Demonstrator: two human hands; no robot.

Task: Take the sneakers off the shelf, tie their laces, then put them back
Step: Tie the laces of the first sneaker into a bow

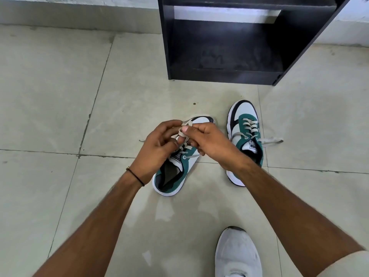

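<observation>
Left hand (159, 144) and right hand (207, 140) pinch the left sneaker's (175, 174) lace (184, 131) taut above its tongue (mid-knot, apparently); the right sneaker (246, 136) waits untied.

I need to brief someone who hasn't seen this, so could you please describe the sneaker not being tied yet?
Start at the black shelf unit on the tiled floor; two green-and-white sneakers lie before it. The untied sneaker is the right-hand one, untouched, with loose grey laces trailing sideways, unlike the left sneaker beneath both hands.
</observation>
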